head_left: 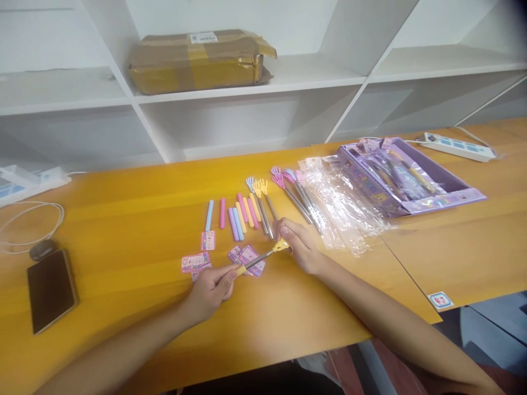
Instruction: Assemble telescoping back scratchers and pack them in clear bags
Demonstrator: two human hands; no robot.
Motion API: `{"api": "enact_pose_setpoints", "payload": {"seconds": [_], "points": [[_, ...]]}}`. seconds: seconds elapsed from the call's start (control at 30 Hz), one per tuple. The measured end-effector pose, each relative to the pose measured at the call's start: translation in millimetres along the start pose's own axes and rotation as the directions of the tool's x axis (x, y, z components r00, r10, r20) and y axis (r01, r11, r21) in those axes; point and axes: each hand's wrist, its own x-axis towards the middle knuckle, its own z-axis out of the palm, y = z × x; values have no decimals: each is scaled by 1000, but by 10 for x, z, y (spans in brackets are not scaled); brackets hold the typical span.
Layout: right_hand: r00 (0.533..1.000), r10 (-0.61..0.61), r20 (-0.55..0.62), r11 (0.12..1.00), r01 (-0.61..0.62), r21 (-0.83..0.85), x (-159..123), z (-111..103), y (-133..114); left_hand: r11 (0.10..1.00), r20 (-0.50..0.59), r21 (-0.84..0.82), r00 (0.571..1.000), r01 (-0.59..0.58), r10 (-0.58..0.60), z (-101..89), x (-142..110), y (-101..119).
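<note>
My left hand [212, 291] is closed round the yellow handle of a back scratcher [260, 258]. Its metal rod slants up to the right, and my right hand [300, 241] grips the yellow claw end. Beyond my hands lie back scratcher heads on metal rods: yellow ones [260, 188], a blue one [250, 184] and a pink one [278, 176]. Left of these rest several loose coloured handle sleeves [241, 216] in pink, yellow, blue and purple. Printed cards [252, 260] lie partly behind the held rod, with more cards [196, 262] beside my left hand.
Clear plastic bags [341, 203] are heaped right of the rods. A purple display box [444, 200] holds wrapped items. A phone [51, 291] and a dark mouse-like object [43, 250] lie left. Power strips [459, 147] sit at both sides; a taped carton [197, 63] occupies the shelf.
</note>
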Motion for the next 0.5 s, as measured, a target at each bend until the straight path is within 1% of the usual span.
{"api": "enact_pose_setpoints", "payload": {"seconds": [0.2, 0.33, 0.4, 0.5], "points": [[1000, -15, 1, 999, 15, -35, -4, 12, -51, 1000, 10, -4, 1000, -7, 8, -3, 3, 14], [997, 82, 4, 994, -82, -68, 10, -51, -132, 1000, 44, -19, 999, 20, -19, 5, 30, 78], [994, 105, -9, 994, -105, -33, 26, -88, -177, 1000, 81, 22, 996, 19, -21, 16, 41, 123], [997, 47, -60, 999, -46, 23, 65, -96, -305, 993, 147, 112, 989, -43, 26, 33, 35, 165]]}}
